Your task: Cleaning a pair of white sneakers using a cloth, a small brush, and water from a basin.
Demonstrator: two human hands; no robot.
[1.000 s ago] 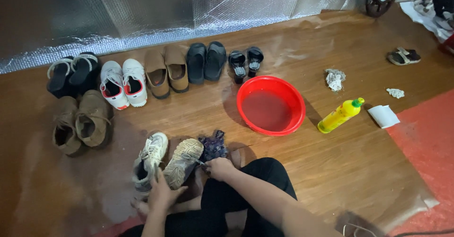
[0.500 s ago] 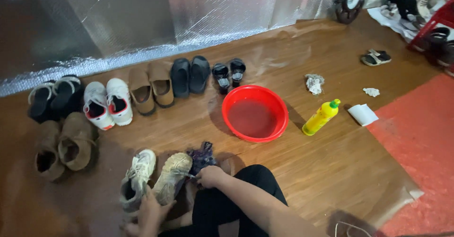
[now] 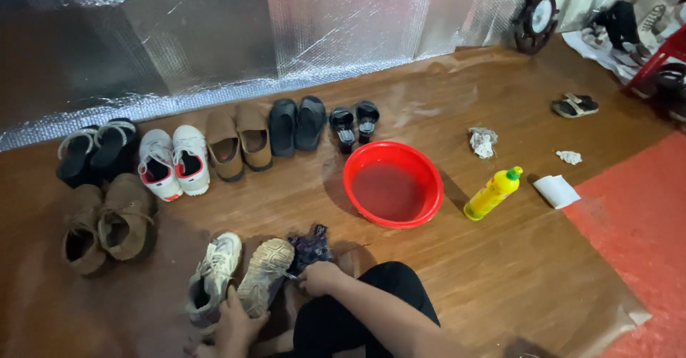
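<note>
I sit on a wooden floor with two dirty beige sneakers in front of me. My left hand grips the heel end of the tipped sneaker, whose sole faces up. The other sneaker stands upright just left of it. My right hand is closed on a dark purple cloth pressed against the tipped sneaker's side. A red basin holding water stands a little beyond, to the right.
A row of shoes lines the foil-covered wall: black sandals, white sneakers, tan slip-ons, dark clogs, small black sandals. Brown boots sit left. A yellow bottle, crumpled rags and red mat lie right.
The view has shifted, so everything sits lower and slightly right in frame. My left hand slid down to the tipped sneaker's heel. My right hand stays on the cloth.
</note>
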